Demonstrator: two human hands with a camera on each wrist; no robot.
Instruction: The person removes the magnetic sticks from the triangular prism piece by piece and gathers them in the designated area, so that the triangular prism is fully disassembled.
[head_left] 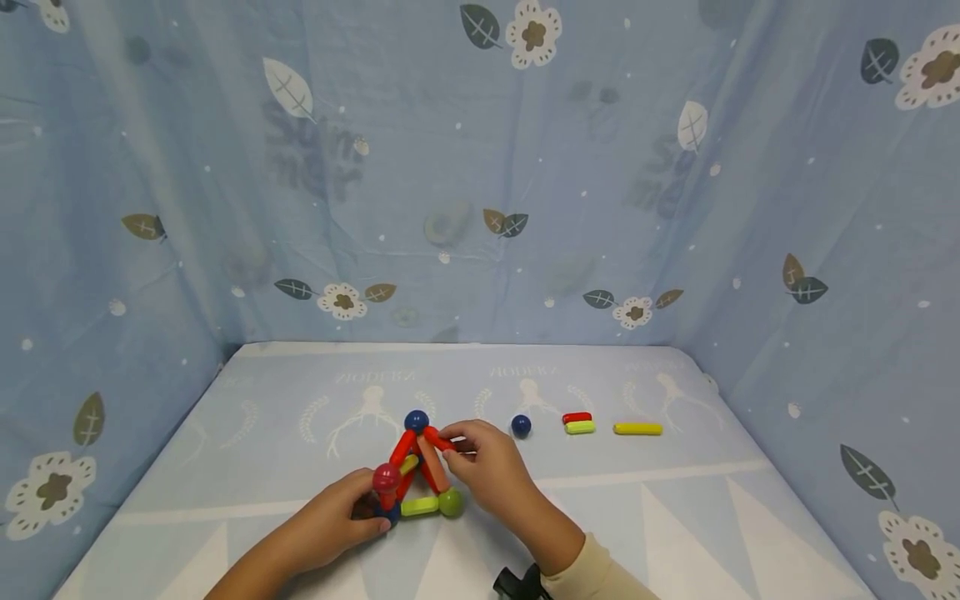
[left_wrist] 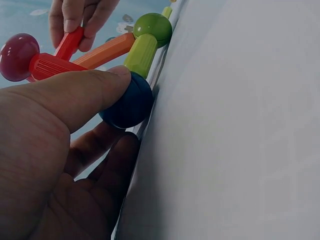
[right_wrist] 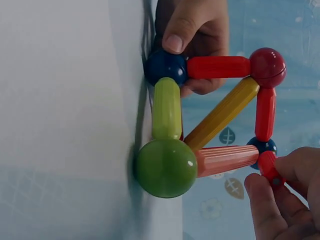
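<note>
A frame of coloured rods and balls stands on the table in the head view. My left hand (head_left: pixel 327 518) grips the dark blue ball (left_wrist: pixel 131 106) at its lower left corner, thumb on top. A short red rod (right_wrist: pixel 270 167) is pinched between my right hand's (head_left: pixel 491 467) thumb and fingers; one end meets the upper blue ball (head_left: pixel 417 421). From the gripped ball a lime rod (right_wrist: pixel 167 110) runs to a green ball (head_left: pixel 451 502), and a red rod (right_wrist: pixel 218 67) to a red ball (head_left: pixel 386 477). An orange rod (left_wrist: pixel 107 51) and a yellow rod (right_wrist: pixel 220 115) also belong to the frame.
Right of the frame lie a loose blue ball (head_left: pixel 521 427), a red rod (head_left: pixel 577 417) beside a lime rod (head_left: pixel 580 427), and a yellow rod (head_left: pixel 637 429). Blue patterned curtains (head_left: pixel 480 167) rise behind the table (head_left: pixel 600 533) and at both sides.
</note>
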